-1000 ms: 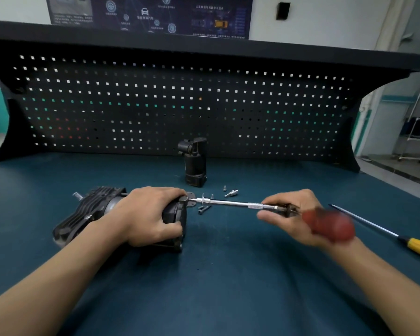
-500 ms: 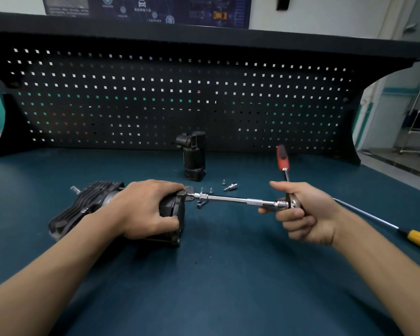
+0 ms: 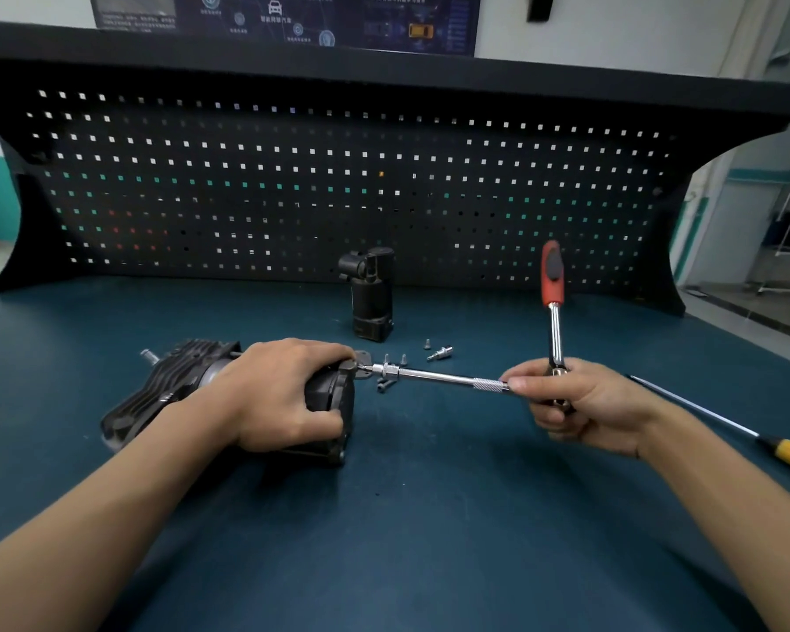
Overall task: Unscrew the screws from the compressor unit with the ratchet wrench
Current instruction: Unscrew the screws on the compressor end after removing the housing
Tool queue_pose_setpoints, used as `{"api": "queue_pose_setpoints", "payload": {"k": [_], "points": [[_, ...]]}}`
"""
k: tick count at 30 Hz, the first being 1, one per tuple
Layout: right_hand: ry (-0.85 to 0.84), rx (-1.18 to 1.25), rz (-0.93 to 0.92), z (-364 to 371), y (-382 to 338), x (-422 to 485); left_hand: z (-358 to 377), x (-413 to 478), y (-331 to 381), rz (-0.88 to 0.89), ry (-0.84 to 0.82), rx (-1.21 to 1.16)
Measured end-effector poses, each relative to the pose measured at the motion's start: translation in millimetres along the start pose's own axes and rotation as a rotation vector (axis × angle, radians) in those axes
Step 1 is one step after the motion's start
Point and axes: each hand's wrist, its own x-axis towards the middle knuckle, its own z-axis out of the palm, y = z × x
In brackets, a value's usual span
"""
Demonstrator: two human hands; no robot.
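Note:
The black finned compressor unit [image 3: 174, 380] lies on its side on the blue bench. My left hand [image 3: 279, 394] grips its right end and holds it down. The ratchet wrench [image 3: 553, 312] has a red and black handle that points straight up; its long chrome extension [image 3: 443, 378] runs level to a screw at the unit's upper right corner. My right hand [image 3: 575, 403] grips the wrench head where the extension joins it. Several loose screws [image 3: 395, 363] lie just behind the extension.
A small black upright part [image 3: 371, 298] stands behind the screws, with a chrome bit [image 3: 439, 354] next to them. A yellow-handled screwdriver [image 3: 785, 453] lies at the right. A black pegboard [image 3: 338, 189] closes the back of the bench.
The wrench handle has swung from lying toward me, inside my right hand, up to vertical. My right hand now grips at the head. My left hand and the unit have stayed put.

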Motion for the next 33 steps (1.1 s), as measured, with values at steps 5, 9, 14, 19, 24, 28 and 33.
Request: {"api": "queue_pose_setpoints", "payload": {"k": [5,9,14,19,24,28,33], "points": [[0.083,-0.301,-0.214,-0.1,-1.4,-2.9,-0.4,-1.4,-1.1,0.0,-0.007,0.002],[0.173,-0.507,-0.363,-3.6,-2.5,-4.4,-0.2,-1.0,-1.1,0.001,-0.003,-0.003],[0.278,-0.564,-0.505,-1.5,1.9,1.3,-0.2,-1.2,-2.3,-0.015,-0.003,0.002],[0.448,-0.825,-0.777,2.6,0.4,1.0,1.1,-1.0,-3.4,-0.026,0.002,0.005],[0.491,-1.06,-1.111,11.3,-2.5,-1.4,2.2,0.2,-5.1,-0.034,0.006,0.019],[0.503,-1.034,-0.983,14.3,-0.7,-1.3,2.4,1.3,-4.4,-0.028,0.005,0.014],[0.389,-0.624,-0.644,19.4,1.7,4.7,2.1,2.7,-7.7,-0.035,0.01,0.029]]}}
